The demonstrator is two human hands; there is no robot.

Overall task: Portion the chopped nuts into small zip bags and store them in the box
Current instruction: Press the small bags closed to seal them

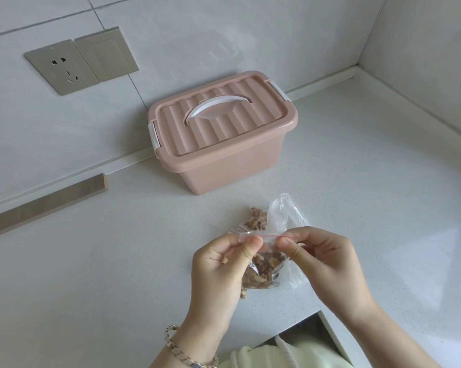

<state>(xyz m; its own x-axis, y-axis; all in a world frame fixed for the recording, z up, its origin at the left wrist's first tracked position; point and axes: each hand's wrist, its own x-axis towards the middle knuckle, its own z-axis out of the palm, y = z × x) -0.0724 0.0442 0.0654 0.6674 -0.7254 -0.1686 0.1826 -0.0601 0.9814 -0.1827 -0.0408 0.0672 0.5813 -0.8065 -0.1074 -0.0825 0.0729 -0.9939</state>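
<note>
Two hands [271, 261] perhaps hiding nuts [263, 269]

Home kitchen: tiled wall [224, 35], wall socket [62, 67], speckled countertop [117, 261].

Both forearms are bare. The left wrist wears a silver link bracelet [189, 351]; a pale yellow-green top [290, 358] has white drawstrings [283, 349].

You get bright, even daylight; a glare patch sits at the frame's right on the pale speckled stone countertop [436, 251]. Shadows soft. Wide-angle bending at the edges; slightly soft focus.
</note>
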